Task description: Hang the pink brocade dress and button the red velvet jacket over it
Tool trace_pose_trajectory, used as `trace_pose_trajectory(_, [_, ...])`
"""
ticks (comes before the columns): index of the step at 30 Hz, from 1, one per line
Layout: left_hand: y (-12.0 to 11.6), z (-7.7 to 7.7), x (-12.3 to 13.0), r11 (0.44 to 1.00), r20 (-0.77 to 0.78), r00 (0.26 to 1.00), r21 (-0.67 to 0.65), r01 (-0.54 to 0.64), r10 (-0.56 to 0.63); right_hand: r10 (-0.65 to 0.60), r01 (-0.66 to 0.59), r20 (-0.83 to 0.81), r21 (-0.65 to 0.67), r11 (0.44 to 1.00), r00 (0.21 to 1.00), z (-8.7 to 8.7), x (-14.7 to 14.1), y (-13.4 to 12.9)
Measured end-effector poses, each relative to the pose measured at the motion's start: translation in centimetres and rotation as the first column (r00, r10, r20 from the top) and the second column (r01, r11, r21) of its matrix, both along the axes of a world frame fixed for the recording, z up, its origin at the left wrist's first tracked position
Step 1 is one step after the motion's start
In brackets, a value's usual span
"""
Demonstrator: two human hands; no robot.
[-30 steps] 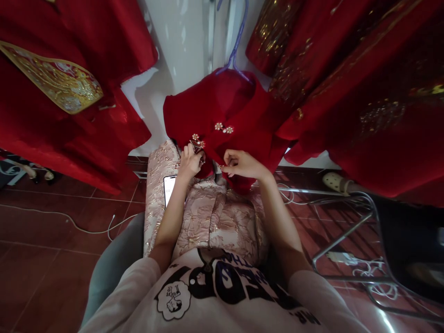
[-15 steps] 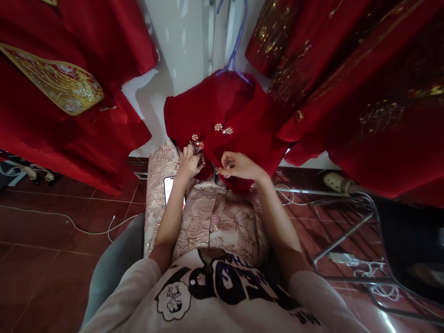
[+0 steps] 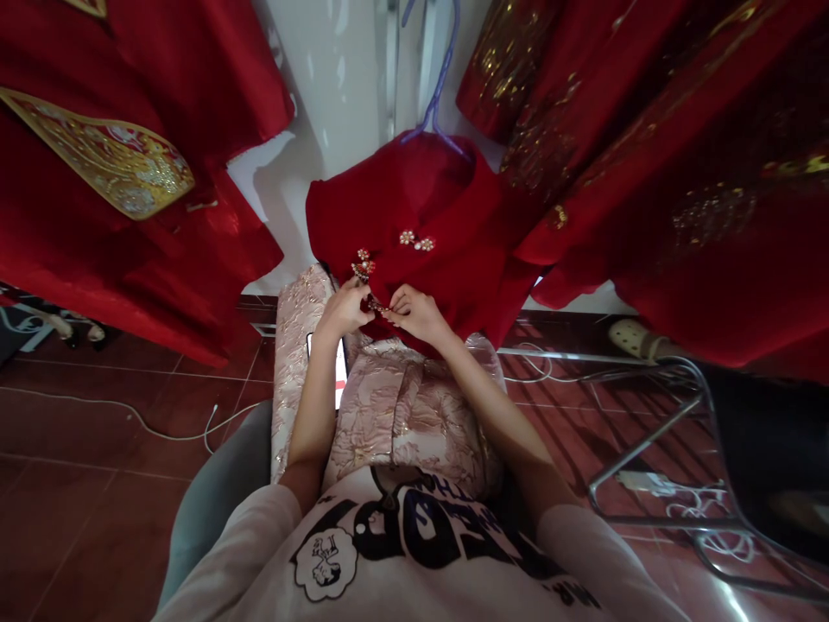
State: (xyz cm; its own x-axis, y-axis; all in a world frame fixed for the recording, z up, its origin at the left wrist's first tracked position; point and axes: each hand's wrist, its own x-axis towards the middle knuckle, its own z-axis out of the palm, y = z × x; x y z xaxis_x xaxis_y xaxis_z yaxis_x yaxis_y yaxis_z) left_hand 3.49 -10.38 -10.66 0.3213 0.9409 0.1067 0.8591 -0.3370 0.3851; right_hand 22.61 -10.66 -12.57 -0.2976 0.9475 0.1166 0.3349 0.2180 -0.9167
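A red garment hangs from a purple hanger, its lower part reaching my lap. Two flower-shaped pearl ornaments sit on its front. A beaded trim runs along its left edge to my hands. My left hand is closed on that trim at the garment's lower left. Just to the right, the fingers of my right hand pinch the trim's other stretch. The fingertips of both hands are close together, and the small part between them is hard to make out.
Patterned pink fabric covers my lap, with a lit phone on it at the left. Red garments hang on both sides. A metal-framed chair and cables are at the right.
My right hand has moved left, closer to my left hand. My left hand has shifted slightly down and left, uncovering more of the beaded trim. The garment's lower edge has shifted.
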Motion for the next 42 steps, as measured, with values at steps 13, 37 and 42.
trace_pose_trajectory(13, [0.6,-1.1,1.0,0.997,-0.058,0.998,0.068,0.019,-0.015,-0.062,0.058,-0.059,-0.055,0.997,0.996,1.4,1.8,0.2])
trace_pose_trajectory(37, [1.3,-2.1,-0.3,0.989,0.354,0.934,-0.113,0.099,-0.053,-0.107,0.087,0.122,0.161,0.983,0.987,-1.7,-0.9,0.1])
trace_pose_trajectory(42, [1.6,-2.4,-0.7,0.982,0.381,0.921,-0.121,0.143,-0.087,-0.113,0.084,0.148,0.189,0.978,0.982,-2.0,-1.1,-0.1])
